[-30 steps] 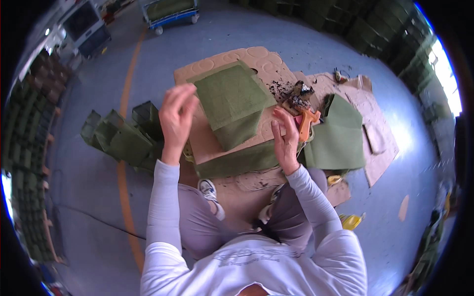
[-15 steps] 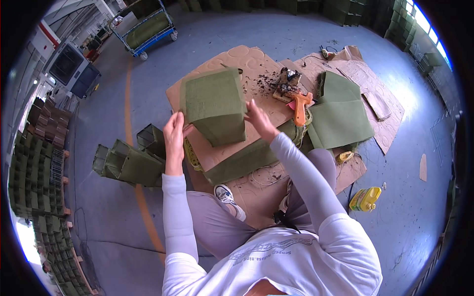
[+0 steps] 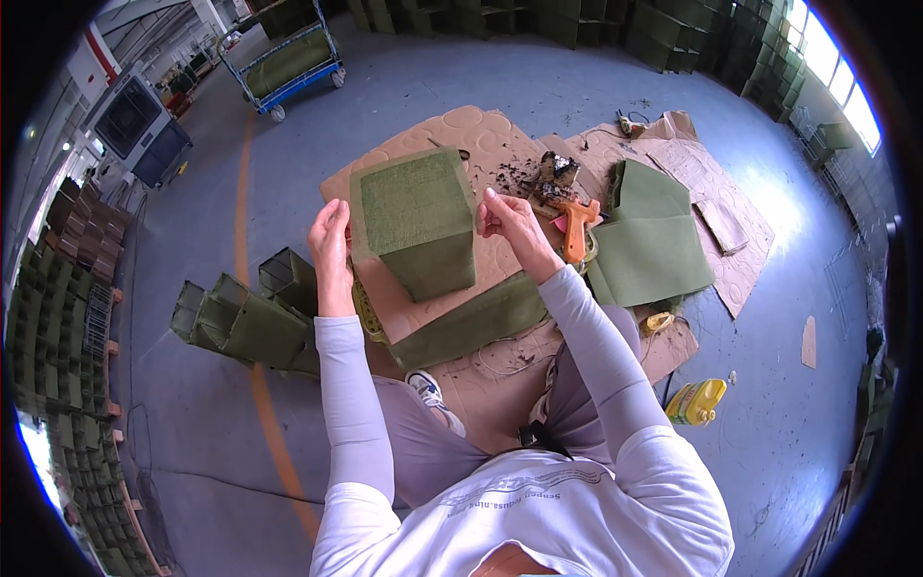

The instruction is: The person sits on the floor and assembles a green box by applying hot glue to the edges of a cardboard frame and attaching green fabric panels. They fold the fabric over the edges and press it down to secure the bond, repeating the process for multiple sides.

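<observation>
A green fabric-covered box (image 3: pixel 413 207) with straight sides sits on the cardboard in front of me. Beside its left side is my left hand (image 3: pixel 332 250), fingers stretched upward and apparently free of the box. My right hand (image 3: pixel 519 231) is just off the box's right edge, thumb and forefinger drawn together and the other fingers curled. Whatever may be in that pinch is too small to make out. To the right of this hand lies an orange glue gun (image 3: pixel 579 231), near a dark-stained block (image 3: pixel 558 173) with black crumbs around it.
Flat green panels (image 3: pixel 654 236) lie on cardboard (image 3: pixel 755 226) at the right. Open green boxes (image 3: pixel 245 322) stand on the floor at left. A yellow jug (image 3: pixel 695 402) is at lower right. Beyond are a blue cart (image 3: pixel 288 77) and stacked green boxes (image 3: pixel 67 375).
Both hands have drawn back from the box's sides. The right hand's fingers have gone from spread to pinched and curled. The box appears slightly lower in view as the head view shifted.
</observation>
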Available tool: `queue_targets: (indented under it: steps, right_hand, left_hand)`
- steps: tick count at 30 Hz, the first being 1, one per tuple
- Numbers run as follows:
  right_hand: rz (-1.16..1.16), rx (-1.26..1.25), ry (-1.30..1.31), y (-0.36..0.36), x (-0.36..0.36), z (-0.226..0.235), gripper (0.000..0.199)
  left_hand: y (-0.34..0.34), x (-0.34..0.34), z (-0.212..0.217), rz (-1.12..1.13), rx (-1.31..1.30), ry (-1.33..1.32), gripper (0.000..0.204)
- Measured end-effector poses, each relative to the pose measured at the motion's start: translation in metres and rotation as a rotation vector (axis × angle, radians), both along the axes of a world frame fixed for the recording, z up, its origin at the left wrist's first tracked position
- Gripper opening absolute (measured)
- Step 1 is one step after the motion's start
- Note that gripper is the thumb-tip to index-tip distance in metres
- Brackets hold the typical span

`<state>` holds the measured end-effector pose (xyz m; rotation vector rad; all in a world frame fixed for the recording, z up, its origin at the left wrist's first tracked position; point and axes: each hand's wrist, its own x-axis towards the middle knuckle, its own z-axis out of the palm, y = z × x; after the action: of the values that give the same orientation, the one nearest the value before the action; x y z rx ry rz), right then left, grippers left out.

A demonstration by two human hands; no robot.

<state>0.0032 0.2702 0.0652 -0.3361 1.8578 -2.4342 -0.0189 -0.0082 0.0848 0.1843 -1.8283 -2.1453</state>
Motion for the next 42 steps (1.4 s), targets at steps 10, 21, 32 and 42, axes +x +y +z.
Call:
queue_targets:
  steps: [10, 21, 32, 42]
  right_hand:
    - [0.061, 0.008, 0.007, -0.002, 0.006, 0.001, 0.023]
    - [0.010, -0.123, -0.080, -0.003, 0.013, 0.005, 0.026]
    - [-0.065, -0.024, 0.014, -0.011, 0.007, -0.006, 0.025]
    - [-0.058, -0.054, 0.002, -0.012, 0.010, -0.005, 0.025]
  left_hand:
    - [0.004, 0.007, -0.003, 0.009, -0.055, 0.043, 0.049]
    - [0.008, 0.015, -0.003, 0.086, -0.083, 0.062, 0.052]
    - [0.012, 0.027, -0.004, 0.025, -0.138, 0.083, 0.041]
    - [0.014, 0.034, -0.004, 0.031, -0.143, 0.098, 0.041]
